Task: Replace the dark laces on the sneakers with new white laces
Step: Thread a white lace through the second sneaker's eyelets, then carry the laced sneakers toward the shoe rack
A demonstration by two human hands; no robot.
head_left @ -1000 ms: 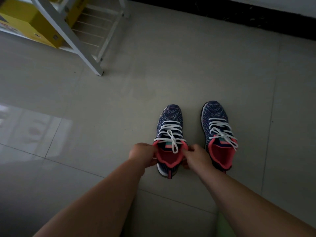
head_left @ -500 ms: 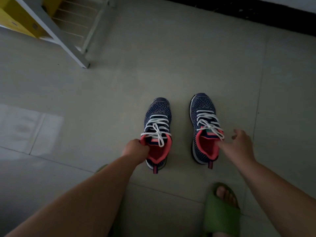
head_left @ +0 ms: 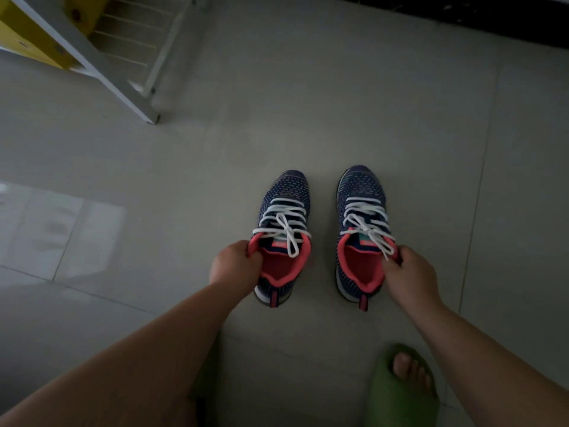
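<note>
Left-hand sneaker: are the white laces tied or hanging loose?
Tied. The white laces cross the left sneaker and meet in a bow above the pink collar, which the left hand grips.

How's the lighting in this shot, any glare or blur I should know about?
Head view: dim and flat overall, so the dark sneakers lose detail while their white laces stand out. A pale window reflection glares off the floor tiles at left. The wide lens bends the white rack at the top corner, and the green slipper near the bottom edge looks soft.
</note>
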